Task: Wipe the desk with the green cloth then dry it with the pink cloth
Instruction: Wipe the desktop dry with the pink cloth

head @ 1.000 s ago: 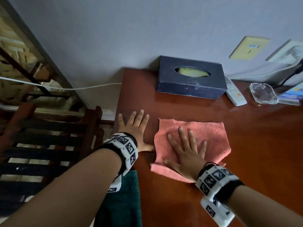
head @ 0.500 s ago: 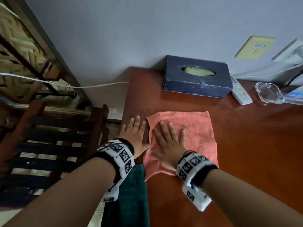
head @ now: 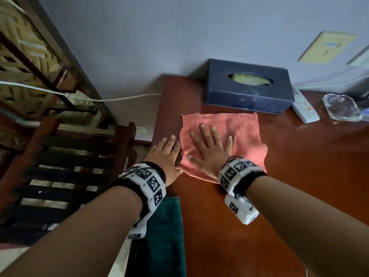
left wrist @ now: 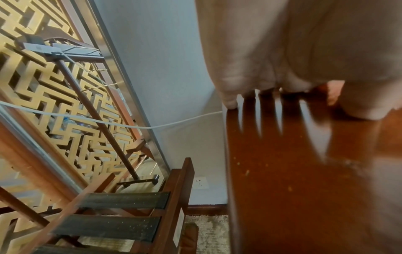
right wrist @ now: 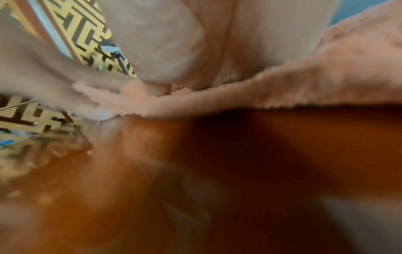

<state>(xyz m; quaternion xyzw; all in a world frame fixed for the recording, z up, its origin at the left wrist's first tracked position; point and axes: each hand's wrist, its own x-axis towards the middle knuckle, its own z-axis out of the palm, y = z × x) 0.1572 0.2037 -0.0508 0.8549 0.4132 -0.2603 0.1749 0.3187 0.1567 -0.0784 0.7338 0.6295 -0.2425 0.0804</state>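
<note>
The pink cloth (head: 237,132) lies spread on the red-brown desk (head: 299,166), near its left edge. My right hand (head: 209,146) presses flat on the cloth with its fingers spread. My left hand (head: 165,150) rests flat on the bare desk at the left edge, touching the cloth's left side. The dark green cloth (head: 163,236) hangs over the desk's near left edge below my left wrist. In the right wrist view the pink cloth (right wrist: 326,77) bunches under my palm. In the left wrist view my fingers (left wrist: 230,89) lie straight along the desk edge (left wrist: 228,154).
A dark blue tissue box (head: 249,90) stands at the back against the wall. To its right lie a white remote (head: 303,106) and a glass ashtray (head: 341,106). A slatted wooden rack (head: 69,176) stands left of the desk, with a white cable (head: 119,98) above it.
My right hand has slid the pink cloth leftward and away, toward the tissue box and the desk's left edge. My left hand has stayed flat at that edge.
</note>
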